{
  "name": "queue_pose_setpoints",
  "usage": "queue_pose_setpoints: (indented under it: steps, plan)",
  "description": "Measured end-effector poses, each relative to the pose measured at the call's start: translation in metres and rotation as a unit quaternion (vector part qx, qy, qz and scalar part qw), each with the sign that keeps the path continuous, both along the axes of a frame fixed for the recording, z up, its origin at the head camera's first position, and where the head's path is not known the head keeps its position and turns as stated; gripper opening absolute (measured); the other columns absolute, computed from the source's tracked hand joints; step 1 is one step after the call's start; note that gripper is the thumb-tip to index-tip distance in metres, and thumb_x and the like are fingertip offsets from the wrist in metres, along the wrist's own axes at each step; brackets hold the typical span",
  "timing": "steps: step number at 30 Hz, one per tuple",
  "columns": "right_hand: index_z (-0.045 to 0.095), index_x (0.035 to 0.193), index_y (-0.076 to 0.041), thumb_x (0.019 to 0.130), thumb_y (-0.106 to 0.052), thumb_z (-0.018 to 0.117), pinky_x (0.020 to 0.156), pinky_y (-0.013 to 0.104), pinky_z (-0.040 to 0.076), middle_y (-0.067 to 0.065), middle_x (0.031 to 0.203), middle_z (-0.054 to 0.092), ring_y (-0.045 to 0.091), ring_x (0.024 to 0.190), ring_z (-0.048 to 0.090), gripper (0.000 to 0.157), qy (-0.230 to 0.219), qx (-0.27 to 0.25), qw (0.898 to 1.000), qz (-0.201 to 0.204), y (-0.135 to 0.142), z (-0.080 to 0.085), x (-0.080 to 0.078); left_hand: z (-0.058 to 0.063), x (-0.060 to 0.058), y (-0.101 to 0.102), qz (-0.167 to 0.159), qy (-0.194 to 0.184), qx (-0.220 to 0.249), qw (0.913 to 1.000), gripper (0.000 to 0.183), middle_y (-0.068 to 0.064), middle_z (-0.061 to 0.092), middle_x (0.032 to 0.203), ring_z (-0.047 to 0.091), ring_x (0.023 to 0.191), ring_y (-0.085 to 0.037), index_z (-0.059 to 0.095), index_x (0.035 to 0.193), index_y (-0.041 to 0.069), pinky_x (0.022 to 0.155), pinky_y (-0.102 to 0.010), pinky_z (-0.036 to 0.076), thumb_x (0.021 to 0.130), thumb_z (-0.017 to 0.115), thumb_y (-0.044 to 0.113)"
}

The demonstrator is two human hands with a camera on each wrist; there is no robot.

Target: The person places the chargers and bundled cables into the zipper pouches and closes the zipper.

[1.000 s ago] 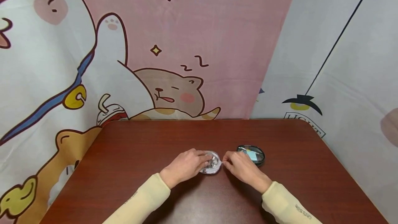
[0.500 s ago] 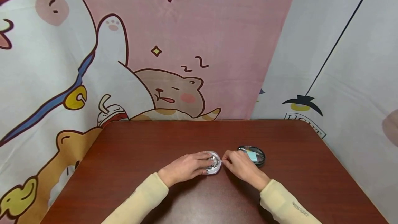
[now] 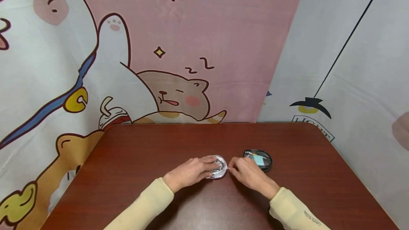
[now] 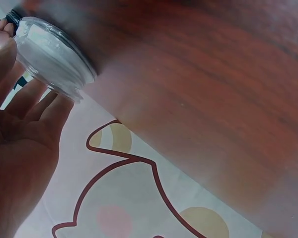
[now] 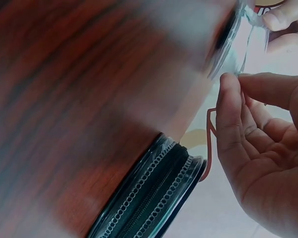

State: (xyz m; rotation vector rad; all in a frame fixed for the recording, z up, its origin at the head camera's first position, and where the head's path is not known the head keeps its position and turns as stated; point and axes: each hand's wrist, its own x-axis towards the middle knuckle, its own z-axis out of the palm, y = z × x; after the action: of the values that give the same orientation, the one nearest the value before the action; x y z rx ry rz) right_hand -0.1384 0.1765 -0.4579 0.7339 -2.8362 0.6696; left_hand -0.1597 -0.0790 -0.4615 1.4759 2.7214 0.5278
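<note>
A small clear, whitish zip pouch [image 3: 221,170] with a rounded outline rests on the brown table. My left hand [image 3: 189,174] holds it from the left; in the left wrist view, fingers and thumb lie at either side of the pouch [image 4: 52,62]. At the pouch's right edge, my right hand [image 3: 251,174] pinches a thin pale zipper pull [image 3: 228,167] between thumb and index finger. The fingertips mostly hide that pull in the right wrist view. What lies inside the pouch cannot be made out.
Just beyond my right hand sits a black-edged clear zip case [image 3: 267,162] with something light blue in it. Its zipper side [image 5: 149,193] faces the right wrist camera. Behind the table [image 3: 153,141] hangs a printed cartoon cloth [image 3: 236,45].
My left hand has shifted its fingers on the pouch and now lies flatter over its left part. The right hand keeps its pinch at almost the same spot.
</note>
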Motion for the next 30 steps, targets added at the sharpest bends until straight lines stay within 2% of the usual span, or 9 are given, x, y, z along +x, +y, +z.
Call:
queue_pose_setpoints:
  steps: [10,20,30]
  plan:
    - [0.072,0.087,-0.011,0.089,-0.005,0.076,0.052,0.023,0.040,-0.011,0.071,0.063,-0.001,0.058,0.045,0.008,-0.010,-0.016,1.000,0.021,-0.006,0.002,0.009,0.000,0.001,0.004,0.011,0.004,-0.004,0.9999,0.040,-0.011,0.057,0.149,0.053,0.139,-0.021,0.066,0.140,0.011,0.107,-0.038,0.049,0.101,0.068,0.020]
    - [0.072,0.086,-0.013,0.089,-0.007,0.076,0.055,0.022,0.044,-0.012,0.073,0.065,-0.004,0.060,0.049,0.008,-0.045,-0.034,0.998,0.038,-0.011,0.002,0.014,-0.001,0.002,0.007,0.031,-0.001,-0.010,0.9995,0.040,-0.011,0.057,0.149,0.057,0.135,-0.023,0.067,0.140,0.013,0.102,-0.038,0.053,0.101,0.068,0.021]
    - [0.073,0.084,-0.012,0.089,-0.004,0.076,0.053,0.022,0.044,-0.012,0.071,0.065,-0.005,0.058,0.050,0.010,-0.071,-0.052,0.995,0.049,-0.016,0.002,0.015,-0.001,0.002,0.007,0.032,-0.011,-0.003,0.9994,0.040,-0.011,0.056,0.150,0.059,0.132,-0.023,0.067,0.140,0.013,0.101,-0.037,0.054,0.101,0.068,0.021]
